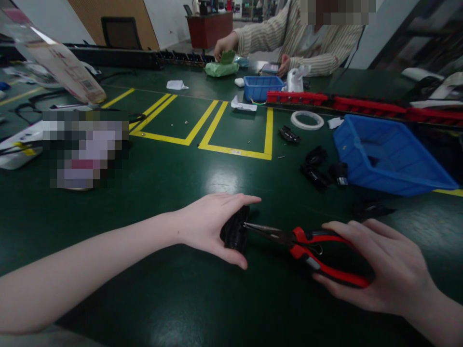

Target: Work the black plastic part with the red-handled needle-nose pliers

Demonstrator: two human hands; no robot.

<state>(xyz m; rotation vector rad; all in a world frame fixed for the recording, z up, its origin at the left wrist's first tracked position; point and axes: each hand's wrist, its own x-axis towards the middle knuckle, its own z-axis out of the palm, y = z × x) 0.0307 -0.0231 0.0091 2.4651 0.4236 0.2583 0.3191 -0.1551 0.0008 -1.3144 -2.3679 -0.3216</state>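
My left hand (210, 224) grips a small black plastic part (236, 231) between thumb and fingers, low over the green table. In my right hand (383, 262) are needle-nose pliers (300, 241) with red and black handles, which are spread apart. The tips of the pliers touch or nearly touch the right side of the black part; whether anything is pinched in the jaws is too small to tell. Several similar black parts (314, 168) lie on the table beyond my right hand, beside a large blue bin (394, 156).
Yellow tape (235, 153) marks rectangles on the green table (159, 168). A white tape roll (307, 120), a small blue basket (263, 88) and a red strip (361, 107) lie farther back. Across the table, a person in a striped sleeve (260, 36) touches a green packet (221, 68).
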